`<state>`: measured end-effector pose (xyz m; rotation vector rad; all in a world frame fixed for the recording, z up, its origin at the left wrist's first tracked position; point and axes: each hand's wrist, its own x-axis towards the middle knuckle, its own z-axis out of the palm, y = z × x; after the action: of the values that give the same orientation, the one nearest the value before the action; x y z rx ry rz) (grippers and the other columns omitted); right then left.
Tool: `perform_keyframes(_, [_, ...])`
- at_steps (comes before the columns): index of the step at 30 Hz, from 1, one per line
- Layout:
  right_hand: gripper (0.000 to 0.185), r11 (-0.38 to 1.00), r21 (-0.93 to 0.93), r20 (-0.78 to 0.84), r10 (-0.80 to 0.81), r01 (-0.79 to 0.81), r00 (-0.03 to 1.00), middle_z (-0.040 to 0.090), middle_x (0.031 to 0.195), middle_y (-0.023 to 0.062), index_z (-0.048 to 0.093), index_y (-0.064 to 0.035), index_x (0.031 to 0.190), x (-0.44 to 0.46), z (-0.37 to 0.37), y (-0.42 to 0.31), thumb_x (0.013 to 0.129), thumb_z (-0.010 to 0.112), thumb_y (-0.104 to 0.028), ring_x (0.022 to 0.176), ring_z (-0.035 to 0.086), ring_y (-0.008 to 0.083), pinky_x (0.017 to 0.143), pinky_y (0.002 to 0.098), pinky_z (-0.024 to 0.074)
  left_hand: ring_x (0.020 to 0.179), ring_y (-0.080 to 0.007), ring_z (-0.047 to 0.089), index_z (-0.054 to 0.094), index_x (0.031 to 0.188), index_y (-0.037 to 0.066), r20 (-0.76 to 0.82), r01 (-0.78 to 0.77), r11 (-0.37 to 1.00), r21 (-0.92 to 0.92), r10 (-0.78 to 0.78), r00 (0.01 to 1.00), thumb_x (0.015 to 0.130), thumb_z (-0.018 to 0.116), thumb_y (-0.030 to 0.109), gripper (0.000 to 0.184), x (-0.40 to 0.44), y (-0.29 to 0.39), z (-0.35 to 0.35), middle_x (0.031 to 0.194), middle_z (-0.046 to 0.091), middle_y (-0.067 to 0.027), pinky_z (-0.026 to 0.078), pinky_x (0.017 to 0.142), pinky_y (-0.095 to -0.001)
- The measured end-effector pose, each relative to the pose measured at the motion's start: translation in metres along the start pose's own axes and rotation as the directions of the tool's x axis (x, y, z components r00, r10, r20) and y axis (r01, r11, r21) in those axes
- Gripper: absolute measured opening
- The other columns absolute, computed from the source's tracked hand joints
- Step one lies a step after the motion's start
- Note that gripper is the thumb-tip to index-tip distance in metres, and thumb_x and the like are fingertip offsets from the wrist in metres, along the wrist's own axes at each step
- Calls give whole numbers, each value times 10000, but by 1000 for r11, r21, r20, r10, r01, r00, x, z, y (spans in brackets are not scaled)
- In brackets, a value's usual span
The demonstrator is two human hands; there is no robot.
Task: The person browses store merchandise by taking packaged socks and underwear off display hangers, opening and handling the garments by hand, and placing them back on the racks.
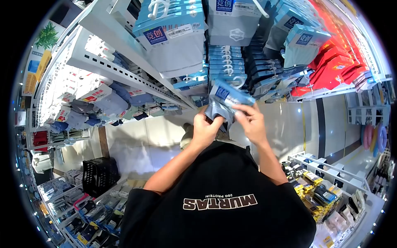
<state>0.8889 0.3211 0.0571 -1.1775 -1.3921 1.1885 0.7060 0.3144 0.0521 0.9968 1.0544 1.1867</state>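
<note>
Between my two hands is a grey garment pack (220, 108) with a blue header card, held tilted in front of the hanging stock. My left hand (205, 130) grips the grey cloth part low on its left side, fingers curled into it. The thumb and fingers of my right hand (251, 122) close on the pack's right side, by the lower edge of the card. The cloth looks bunched, and its exact kind cannot be made out. Just beyond, a row of blue-carded packs (226, 62) hangs on a white hook.
Large grey packs (175, 53) hang above left, beside a white perforated rack upright (111, 66). Red packs (337, 66) hang at the right. A black basket (99, 175) stands at lower left. Low bins of packaged goods (318, 194) flank my body over a tiled floor (140, 142).
</note>
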Motion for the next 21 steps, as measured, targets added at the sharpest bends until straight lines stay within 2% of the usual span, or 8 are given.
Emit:
perform_keyframes(1, [280, 997, -42, 5, -61, 62, 998, 524, 1198, 118, 696, -38, 1092, -1, 9, -6, 828, 724, -129, 1134, 543, 246, 973, 335, 427, 760, -62, 569, 598, 987, -28, -3, -62, 997, 52, 62, 998, 869, 665, 114, 196, 1, 6, 4, 875, 644, -23, 474, 661, -247])
perform_keyframes(2, [335, 999, -20, 20, -33, 33, 999, 531, 1181, 125, 688, -28, 1104, -6, 16, -17, 800, 764, -148, 1144, 538, 253, 981, 339, 423, 763, -64, 569, 596, 996, -32, -7, -30, 999, 31, 30, 1000, 874, 662, 119, 205, 1, 8, 4, 879, 646, -28, 476, 660, -249])
perform_keyframes(4, [353, 973, -212, 14, -91, 92, 996, 537, 1165, 129, 682, -13, 1106, -8, 24, -23, 793, 776, -145, 1110, 558, 257, 945, 331, 448, 769, -69, 570, 593, 1013, -40, -7, 35, 999, -12, -35, 999, 882, 657, 127, 221, 0, 11, 4, 889, 650, -39, 478, 659, -252])
perform_keyframes(10, [280, 999, -26, -37, 20, -21, 999, 549, 1123, 114, 676, 20, 1092, -5, 26, -4, 859, 717, -128, 994, 595, 199, 861, 309, 484, 803, -98, 597, 577, 1081, -25, 52, 58, 988, -142, -51, 997, 922, 648, 159, 254, -4, 3, -2, 951, 646, -57, 509, 688, -254])
perform_keyframes(11, [277, 999, 32, -68, 16, -14, 998, 567, 1062, 92, 675, 29, 1080, -5, 30, -6, 893, 685, -176, 983, 558, 158, 851, 275, 443, 800, -100, 599, 576, 1085, -25, 54, 43, 986, -162, -35, 998, 925, 648, 160, 255, -4, 2, -2, 952, 647, -56, 511, 690, -254])
perform_keyframes(15, [233, 997, 73, -79, 43, -37, 996, 594, 985, 69, 677, 41, 1015, -2, 28, 5, 917, 658, -169, 910, 574, 136, 805, 262, 451, 801, -96, 594, 577, 1078, -30, 87, 68, 983, -171, -54, 995, 929, 638, 132, 229, -4, 0, -8, 972, 643, -58, 508, 700, -251])
perform_keyframes(18, [213, 948, 296, -122, 163, -121, 979, 621, 976, 51, 674, 38, 1007, -3, 32, 11, 937, 631, -157, 893, 576, 106, 796, 248, 452, 800, -94, 593, 578, 1072, -31, 98, 128, 972, -199, -110, 989, 931, 629, 114, 209, -3, -9, -15, 980, 637, -58, 504, 710, -246])
perform_keyframes(21, [190, 811, 549, -74, 286, -201, 955, 653, 965, 37, 649, 34, 1045, -5, 33, 18, 964, 583, -125, 878, 590, 79, 784, 227, 464, 771, -91, 594, 577, 1067, -32, 40, 146, 945, -294, -140, 989, 927, 619, 90, 190, -5, -11, -12, 910, 634, -43, 498, 722, -242])
